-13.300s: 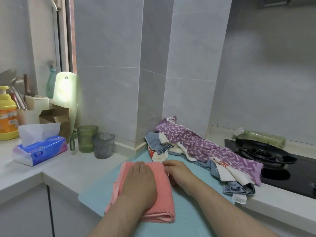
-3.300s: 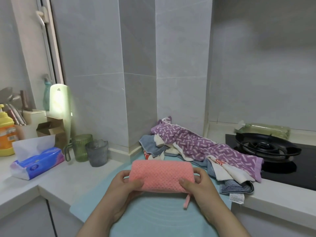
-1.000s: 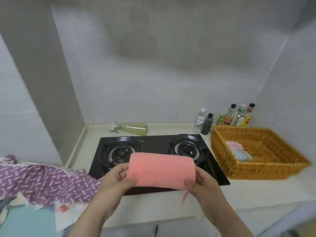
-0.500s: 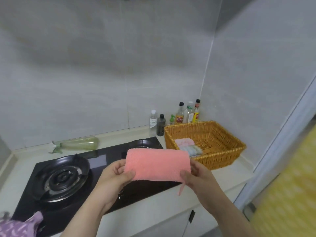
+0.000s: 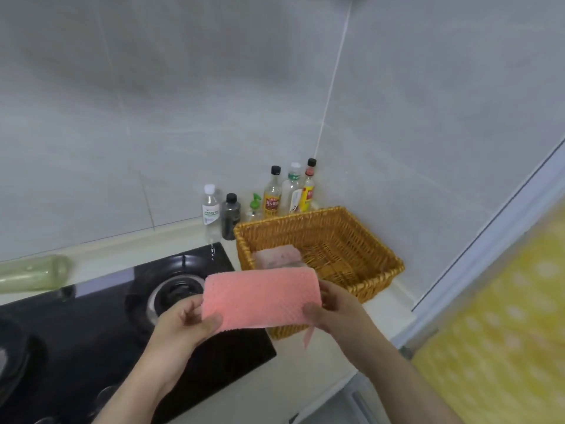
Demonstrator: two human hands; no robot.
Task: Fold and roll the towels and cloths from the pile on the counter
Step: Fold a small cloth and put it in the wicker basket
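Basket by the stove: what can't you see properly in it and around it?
Head view:
- The pale cloths in the woven orange wicker basket: partly hidden behind the pink rolled towel; count unclear.
- Labels on the glass and plastic bottles: too small to read.
- The pale green bottle lying behind the black stove: blurred, cut off by the left edge.

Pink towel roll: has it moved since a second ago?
Yes. The pink towel roll has shifted right, from over the stove to the near corner of the wicker basket.
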